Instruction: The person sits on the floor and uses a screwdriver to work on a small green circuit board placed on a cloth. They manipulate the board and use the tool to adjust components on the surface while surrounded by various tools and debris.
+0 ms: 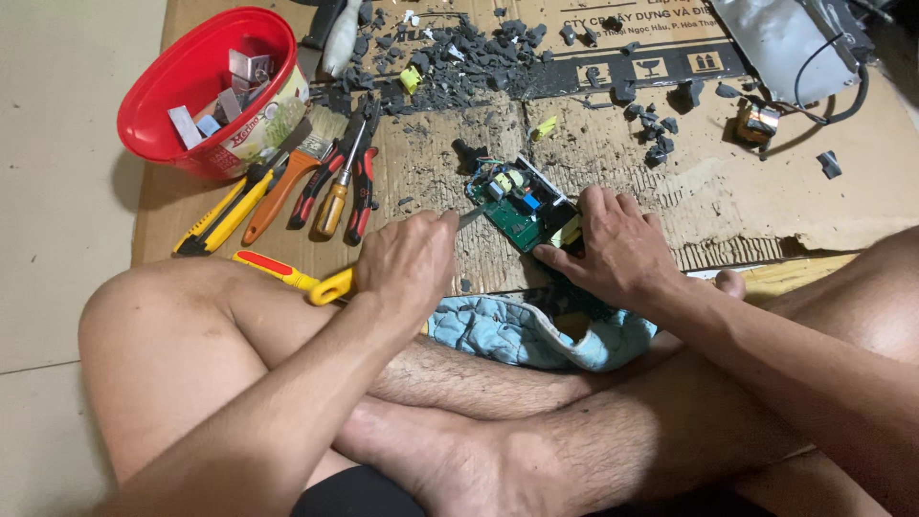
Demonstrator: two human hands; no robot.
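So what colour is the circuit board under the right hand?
Green circuit board, with yellow and blue parts on it; the head view shows it.
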